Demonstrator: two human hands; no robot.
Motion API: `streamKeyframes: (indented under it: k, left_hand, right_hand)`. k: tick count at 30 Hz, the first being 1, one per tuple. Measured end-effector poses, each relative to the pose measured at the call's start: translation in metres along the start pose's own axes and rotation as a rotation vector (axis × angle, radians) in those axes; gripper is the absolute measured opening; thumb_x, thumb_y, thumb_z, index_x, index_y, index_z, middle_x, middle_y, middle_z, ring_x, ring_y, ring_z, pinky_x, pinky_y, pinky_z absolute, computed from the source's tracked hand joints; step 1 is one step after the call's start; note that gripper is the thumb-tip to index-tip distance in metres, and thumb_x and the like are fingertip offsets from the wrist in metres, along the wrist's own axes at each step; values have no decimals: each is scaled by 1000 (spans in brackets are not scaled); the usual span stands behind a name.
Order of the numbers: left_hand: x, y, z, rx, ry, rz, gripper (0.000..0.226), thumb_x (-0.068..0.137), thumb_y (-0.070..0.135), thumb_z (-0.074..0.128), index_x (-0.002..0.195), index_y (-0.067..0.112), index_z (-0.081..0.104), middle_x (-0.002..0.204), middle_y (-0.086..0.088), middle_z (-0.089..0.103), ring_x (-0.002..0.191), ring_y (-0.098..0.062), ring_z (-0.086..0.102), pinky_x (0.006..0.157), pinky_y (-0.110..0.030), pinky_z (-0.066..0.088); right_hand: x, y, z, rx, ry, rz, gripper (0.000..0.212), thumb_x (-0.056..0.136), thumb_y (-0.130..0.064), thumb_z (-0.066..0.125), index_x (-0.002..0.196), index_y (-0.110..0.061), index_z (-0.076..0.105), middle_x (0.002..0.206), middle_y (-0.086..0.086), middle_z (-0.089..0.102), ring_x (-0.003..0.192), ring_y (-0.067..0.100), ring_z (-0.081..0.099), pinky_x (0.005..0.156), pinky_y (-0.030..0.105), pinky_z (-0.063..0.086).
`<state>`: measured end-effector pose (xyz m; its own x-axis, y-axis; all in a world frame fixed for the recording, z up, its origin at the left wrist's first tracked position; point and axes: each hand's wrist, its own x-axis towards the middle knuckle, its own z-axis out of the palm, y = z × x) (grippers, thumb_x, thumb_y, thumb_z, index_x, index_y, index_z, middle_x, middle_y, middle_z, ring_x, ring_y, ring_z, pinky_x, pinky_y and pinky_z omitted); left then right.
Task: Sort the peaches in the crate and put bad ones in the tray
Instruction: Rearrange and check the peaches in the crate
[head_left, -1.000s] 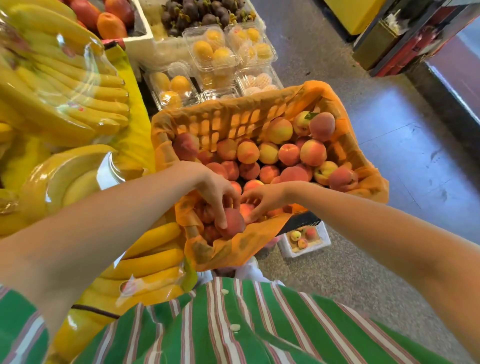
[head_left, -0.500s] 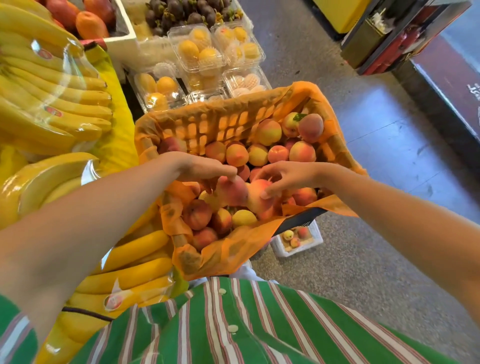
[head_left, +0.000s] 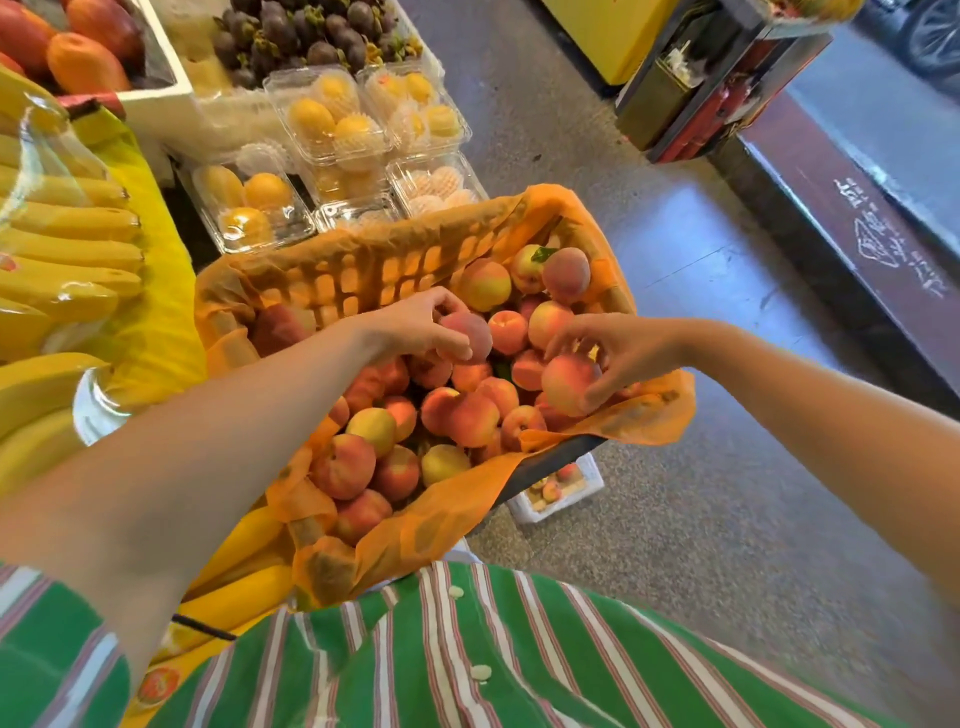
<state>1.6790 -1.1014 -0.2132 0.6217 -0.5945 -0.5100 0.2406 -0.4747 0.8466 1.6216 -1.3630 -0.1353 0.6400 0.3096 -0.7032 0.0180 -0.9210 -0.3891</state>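
A crate (head_left: 343, 270) lined with orange plastic holds several peaches. My left hand (head_left: 410, 325) grips a reddish peach (head_left: 470, 335) over the middle of the pile. My right hand (head_left: 618, 348) grips a pink peach (head_left: 569, 382) near the crate's right rim. On the floor below the crate's near right corner stands a small white tray (head_left: 563, 486) with a few peaches in it, partly hidden by the crate.
Bagged bananas (head_left: 67, 244) lie on a yellow stand to the left. Clear boxes of yellow fruit (head_left: 332, 124) and dark mangosteens (head_left: 301, 31) sit behind the crate. Grey floor stretches to the right, with a dark step (head_left: 852, 208) beyond it.
Both hands have moved from the crate's near corner up toward its middle and right side, each carrying a peach. The camera has shifted with them.
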Motion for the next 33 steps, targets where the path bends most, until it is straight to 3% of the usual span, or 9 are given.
streamKeyframes:
  k: [2, 5, 8, 11, 15, 19, 23, 28, 33]
  left_hand:
    - [8, 0, 1, 107, 72, 51, 61, 67, 15, 80, 119, 19, 49, 114, -4, 49, 101, -22, 54, 82, -40, 52]
    - [17, -1, 2, 131, 127, 94, 63, 67, 7, 81, 119, 15, 47, 112, -2, 45, 95, -18, 47, 68, -27, 46]
    - [29, -1, 1, 161, 176, 115, 67, 68, 7, 81, 124, 13, 46, 120, -3, 44, 106, -18, 45, 78, -27, 41]
    - [37, -2, 3, 155, 173, 125, 65, 66, 5, 82, 122, 14, 49, 119, -4, 47, 108, -21, 48, 81, -29, 43]
    - [46, -5, 7, 184, 185, 160, 64, 66, 11, 85, 121, 16, 50, 116, -1, 49, 112, -24, 50, 85, -32, 44]
    - [54, -6, 9, 390, 294, 202, 63, 73, 31, 81, 128, 17, 53, 124, -7, 55, 118, -29, 48, 94, -36, 40]
    - [60, -10, 0, 682, 296, 142, 64, 79, 48, 69, 132, 19, 50, 126, -13, 58, 115, -38, 48, 95, -44, 40]
    - [59, -9, 7, 778, 320, 198, 63, 84, 36, 67, 139, 17, 43, 127, -17, 48, 119, -39, 43, 97, -47, 39]
    - [48, -7, 8, 837, 413, 277, 54, 80, 33, 71, 130, 22, 53, 117, -15, 43, 111, -35, 40, 90, -45, 40]
  right_hand:
    - [2, 4, 7, -131, 2, -51, 65, 66, -18, 86, 121, -28, 54, 118, -8, 51, 103, 8, 46, 83, 20, 41]
    - [7, 7, 17, -279, 33, -111, 67, 65, -17, 84, 124, -21, 53, 112, -10, 45, 101, 10, 44, 84, 26, 39]
    - [15, 10, 25, -368, 18, -81, 67, 66, -20, 81, 126, -22, 50, 117, -5, 49, 105, 20, 50, 85, 36, 42]
    - [21, 7, 27, -456, 9, -78, 67, 68, -24, 80, 128, -20, 51, 123, 1, 51, 111, 22, 48, 88, 36, 41]
    - [24, 7, 25, -435, 8, -66, 67, 72, -31, 78, 132, -19, 51, 119, 5, 49, 109, 23, 45, 89, 37, 40]
    - [27, 8, 27, -411, 45, -69, 70, 76, -44, 76, 138, -26, 49, 116, 5, 47, 105, 22, 46, 88, 40, 42]
    - [30, 8, 27, -321, 116, -100, 61, 78, -43, 74, 131, -24, 52, 126, -1, 57, 114, 20, 53, 93, 41, 45]
    - [30, 5, 26, -396, 129, -103, 50, 88, -39, 64, 134, -22, 52, 124, 2, 54, 110, 22, 53, 88, 37, 44]
    - [25, 9, 31, -382, 237, -126, 47, 86, -42, 66, 129, -27, 56, 119, -4, 55, 113, 17, 50, 87, 39, 47]
